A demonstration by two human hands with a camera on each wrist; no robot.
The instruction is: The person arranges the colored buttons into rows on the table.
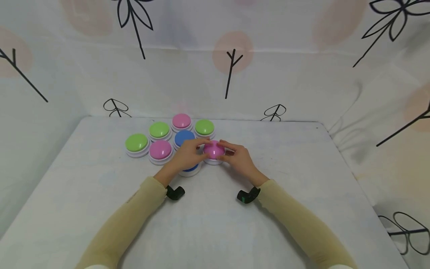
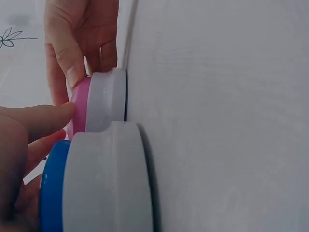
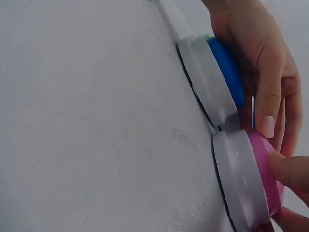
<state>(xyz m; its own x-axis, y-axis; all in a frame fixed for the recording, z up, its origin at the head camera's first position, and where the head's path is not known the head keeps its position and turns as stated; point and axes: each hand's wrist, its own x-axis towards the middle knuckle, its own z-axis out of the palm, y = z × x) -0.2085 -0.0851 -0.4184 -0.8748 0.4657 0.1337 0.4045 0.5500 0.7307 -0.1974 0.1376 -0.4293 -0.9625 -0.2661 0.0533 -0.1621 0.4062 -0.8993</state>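
A round push button with a magenta dome and white base (image 1: 214,150) sits on the table at the right end of a cluster of similar buttons. My left hand (image 1: 186,155) holds its dome from the left with thumb and fingers. From the right, my right hand (image 1: 240,158) grips the same dome, also between thumb and fingers. In the right wrist view, the magenta button (image 3: 241,174) stands against a blue-domed button (image 3: 203,72). That blue button (image 1: 190,170) is partly hidden under my left hand in the head view.
Left of and behind my hands lie another blue button (image 1: 183,137), green buttons (image 1: 205,127) and pink buttons (image 1: 160,150), packed closely. The white table (image 1: 215,224) ends at the back against a patterned cloth (image 1: 188,82).
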